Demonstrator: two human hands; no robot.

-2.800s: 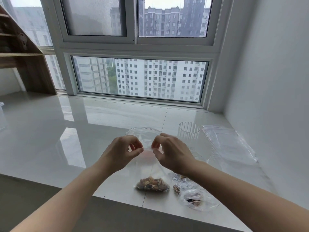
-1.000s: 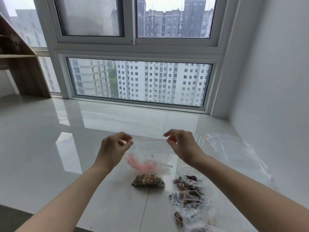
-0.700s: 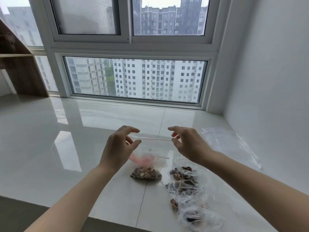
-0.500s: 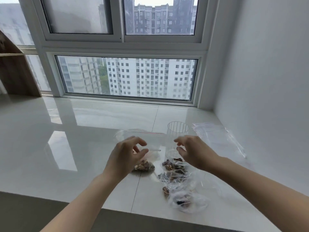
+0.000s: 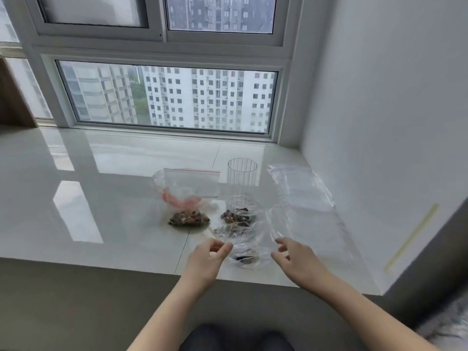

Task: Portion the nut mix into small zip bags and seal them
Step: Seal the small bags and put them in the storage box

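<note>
A small zip bag (image 5: 190,196) with a red seal strip lies on the white sill, a clump of nut mix in its near end. To its right sits a crumpled clear bag (image 5: 240,231) holding more nut mix. My left hand (image 5: 206,259) hovers at the near left edge of that crumpled bag, fingers loosely curled, holding nothing. My right hand (image 5: 296,259) hovers at its near right edge, fingers relaxed and empty. Both hands are just above the sill's front edge.
A clear ribbed cup (image 5: 241,177) stands behind the nut bag. A pile of empty zip bags (image 5: 300,186) lies at the right by the white wall. The glossy sill (image 5: 101,198) ends at a window behind and a grey ledge in front.
My hands let go of the small zip bag's seal, and it now lies flat on the sill. Both hands drew back toward me, to the crumpled nut bag.
</note>
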